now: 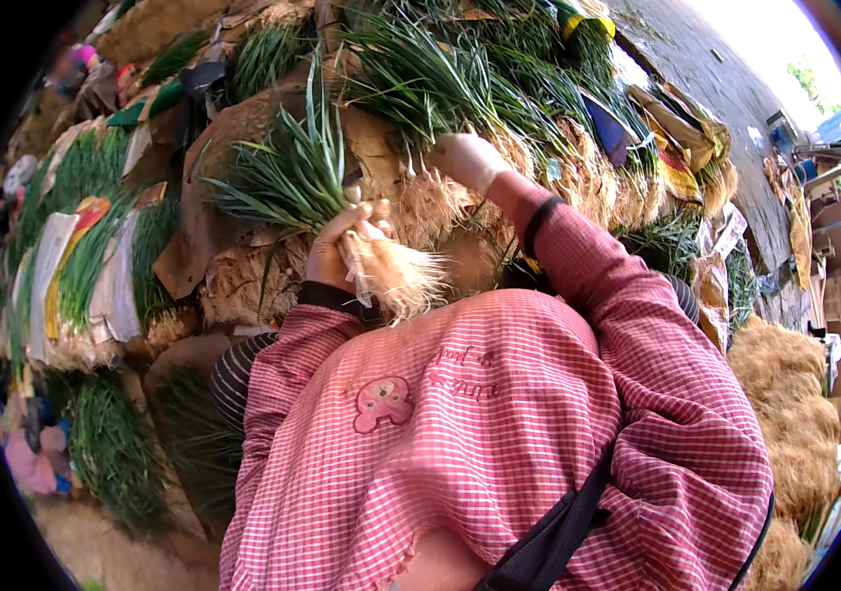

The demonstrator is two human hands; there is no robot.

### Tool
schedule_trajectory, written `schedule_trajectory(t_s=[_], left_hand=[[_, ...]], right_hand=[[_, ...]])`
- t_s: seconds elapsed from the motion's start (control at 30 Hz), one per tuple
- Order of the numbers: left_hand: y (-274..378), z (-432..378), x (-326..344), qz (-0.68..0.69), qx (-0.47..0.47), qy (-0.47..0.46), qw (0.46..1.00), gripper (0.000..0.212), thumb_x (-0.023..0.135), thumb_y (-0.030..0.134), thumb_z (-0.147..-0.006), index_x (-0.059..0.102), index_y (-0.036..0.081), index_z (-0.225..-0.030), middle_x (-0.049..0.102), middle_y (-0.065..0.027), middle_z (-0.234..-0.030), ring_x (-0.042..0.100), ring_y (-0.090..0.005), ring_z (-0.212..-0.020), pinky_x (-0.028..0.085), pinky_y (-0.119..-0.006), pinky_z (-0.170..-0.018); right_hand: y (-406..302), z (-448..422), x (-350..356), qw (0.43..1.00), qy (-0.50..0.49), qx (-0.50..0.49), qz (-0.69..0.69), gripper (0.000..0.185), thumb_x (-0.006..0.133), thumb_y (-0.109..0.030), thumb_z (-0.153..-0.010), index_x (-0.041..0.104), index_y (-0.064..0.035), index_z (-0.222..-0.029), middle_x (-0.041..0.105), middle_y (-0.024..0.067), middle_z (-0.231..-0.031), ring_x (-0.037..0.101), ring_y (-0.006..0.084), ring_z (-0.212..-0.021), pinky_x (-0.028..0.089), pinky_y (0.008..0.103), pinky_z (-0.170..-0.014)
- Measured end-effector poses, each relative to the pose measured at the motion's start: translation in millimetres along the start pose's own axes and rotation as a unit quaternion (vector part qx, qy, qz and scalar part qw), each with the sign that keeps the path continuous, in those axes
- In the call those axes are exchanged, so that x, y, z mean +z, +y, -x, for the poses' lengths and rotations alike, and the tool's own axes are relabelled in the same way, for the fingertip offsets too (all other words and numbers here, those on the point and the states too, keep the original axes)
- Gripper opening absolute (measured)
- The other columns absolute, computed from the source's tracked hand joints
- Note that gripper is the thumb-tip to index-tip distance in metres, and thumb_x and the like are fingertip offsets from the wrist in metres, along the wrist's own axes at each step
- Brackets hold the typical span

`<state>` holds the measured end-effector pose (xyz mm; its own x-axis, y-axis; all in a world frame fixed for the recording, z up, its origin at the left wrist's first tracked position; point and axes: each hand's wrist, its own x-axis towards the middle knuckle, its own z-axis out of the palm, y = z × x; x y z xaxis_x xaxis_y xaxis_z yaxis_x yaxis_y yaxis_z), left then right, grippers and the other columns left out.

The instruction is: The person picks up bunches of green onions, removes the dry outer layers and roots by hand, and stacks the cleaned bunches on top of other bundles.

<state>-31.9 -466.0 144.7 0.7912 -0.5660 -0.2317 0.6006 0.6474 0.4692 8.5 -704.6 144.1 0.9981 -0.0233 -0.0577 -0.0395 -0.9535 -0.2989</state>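
Note:
A bunch of green leafy seedlings (pixel 302 170) is held in my left hand (pixel 347 240), whose fingers close around the stems. Its pale fibrous roots (pixel 398 277) hang out over my lap, and a thin whitish strip lies beside them. My right hand (pixel 471 161), which looks gloved in white, is at the base of a row of loose seedlings (pixel 420 81). Its fingertips are bent down at the stems, above pale roots (pixel 428 207); whether they grip a stem cannot be told. Brown sheeting (pixel 372 140) lies between the two hands.
More root-ended bundles (pixel 605 170) continue to the right, some wrapped in paper and plastic. Stacked wrapped bundles (pixel 88 266) stand at the left. Rooty bales (pixel 782 406) lie at the lower right beside a grey floor (pixel 716 81). Another person (pixel 88 81) is at the upper left.

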Motion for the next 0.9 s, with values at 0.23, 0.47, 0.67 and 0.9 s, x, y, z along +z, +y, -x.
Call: schedule_trajectory(t_s=[0.23, 0.47, 0.67, 0.9], left_hand=[[-7.3, -1.4, -26.5, -0.128, -0.123, 0.014, 0.984, 0.010, 0.056, 0.011, -0.081, 0.058, 0.002, -0.083, 0.061, -0.0098, -0.067, 0.054, -0.0146, -0.047, 0.046, -0.023, -0.044], [-16.4, 2.7, -21.1, -0.165, -0.152, 0.038, 0.974, 0.015, 0.059, 0.012, -0.080, 0.059, -0.002, -0.086, 0.058, -0.0044, -0.066, 0.049, -0.0071, -0.047, 0.036, -0.014, -0.041], [-9.7, 4.8, -35.0, -0.330, -0.130, 0.071, 0.932, 0.023, 0.058, 0.012, -0.080, 0.058, -0.003, -0.097, 0.062, -0.0109, -0.083, 0.061, -0.0202, -0.071, 0.050, -0.028, -0.059], [12.9, 13.7, -26.3, -0.139, -0.027, 0.024, 0.990, 0.032, 0.059, 0.018, -0.080, 0.051, 0.000, -0.105, 0.062, -0.0133, -0.086, 0.058, -0.0165, -0.065, 0.050, -0.025, -0.054]], right_hand=[[-65.0, 90.8, 14.3, 0.969, 0.000, -0.179, -0.170, 0.023, 0.050, -0.028, -0.086, 0.060, -0.0076, -0.086, 0.062, 0.0116, -0.073, 0.060, 0.0256, -0.062, 0.049, 0.0374, -0.063], [-43.5, 46.0, -3.7, 0.985, -0.076, -0.028, -0.152, 0.054, 0.042, -0.051, -0.085, 0.059, -0.0004, -0.095, 0.062, 0.0107, -0.075, 0.060, 0.0208, -0.069, 0.048, 0.0353, -0.075], [-25.1, 64.0, 56.2, 0.970, -0.144, -0.167, -0.104, 0.030, 0.054, -0.029, -0.082, 0.058, -0.0017, -0.094, 0.061, 0.0144, -0.086, 0.059, 0.0253, -0.073, 0.049, 0.0355, -0.071], [-9.3, 82.2, 37.0, 0.929, -0.292, -0.138, 0.182, 0.027, 0.048, -0.026, -0.084, 0.061, -0.0045, -0.095, 0.062, 0.0118, -0.095, 0.061, 0.0259, -0.082, 0.049, 0.0380, -0.074]])
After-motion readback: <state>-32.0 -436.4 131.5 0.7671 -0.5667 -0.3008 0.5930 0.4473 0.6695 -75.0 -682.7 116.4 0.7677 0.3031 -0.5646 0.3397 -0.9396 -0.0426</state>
